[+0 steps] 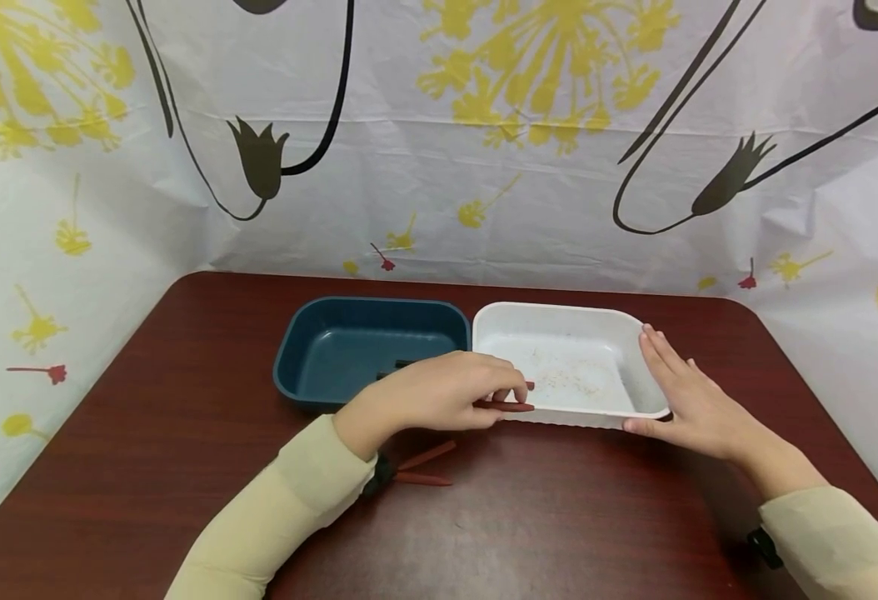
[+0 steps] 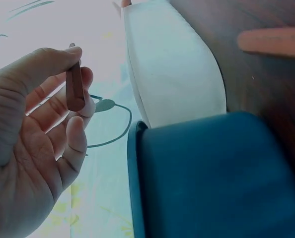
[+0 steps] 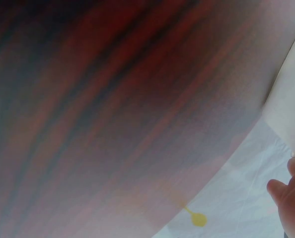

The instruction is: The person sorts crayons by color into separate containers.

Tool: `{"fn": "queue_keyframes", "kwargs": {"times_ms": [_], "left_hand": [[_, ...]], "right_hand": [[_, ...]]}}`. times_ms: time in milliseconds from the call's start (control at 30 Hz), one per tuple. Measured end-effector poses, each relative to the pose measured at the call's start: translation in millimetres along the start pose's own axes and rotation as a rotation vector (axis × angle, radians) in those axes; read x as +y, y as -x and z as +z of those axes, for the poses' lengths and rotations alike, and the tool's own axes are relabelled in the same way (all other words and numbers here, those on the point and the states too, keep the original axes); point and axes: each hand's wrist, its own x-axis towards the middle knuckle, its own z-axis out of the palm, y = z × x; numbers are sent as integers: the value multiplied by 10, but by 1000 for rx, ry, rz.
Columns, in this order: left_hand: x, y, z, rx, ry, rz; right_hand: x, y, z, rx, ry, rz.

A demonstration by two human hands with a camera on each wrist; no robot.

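My left hand [image 1: 439, 392] hovers over the front left corner of the white tray [image 1: 559, 321] and pinches a short reddish-brown stick [image 1: 510, 406]. In the left wrist view the stick [image 2: 75, 89] sits between my thumb and fingertips. A second stick tip [image 1: 531, 386] shows just beyond my fingers. My right hand [image 1: 697, 400] lies flat with straight fingers against the tray's right rim. The dark blue tray [image 1: 334, 312] stands touching the white one on its left. Two more sticks [image 1: 424, 467] lie on the table under my left wrist.
The trays sit on a dark red wooden table [image 1: 147, 433] with rounded far corners. A white sheet with yellow flowers and black tulips [image 1: 259, 158] hangs behind and around both sides. Fine crumbs dust the white tray's floor [image 1: 566, 375].
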Motion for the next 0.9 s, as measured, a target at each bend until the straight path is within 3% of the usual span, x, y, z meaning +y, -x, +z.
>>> {"fn": "queue_keyframes", "kwargs": {"times_ms": [433, 733, 900], "left_hand": [[-35, -163, 37, 46, 33, 43], [-132, -222, 49, 73, 12, -38], [-177, -241, 67, 119, -40, -39]], "right_hand": [[-13, -3, -16, -5, -9, 3], [-1, 6, -23, 4, -15, -5], [10, 2, 9, 8, -26, -10]]}}
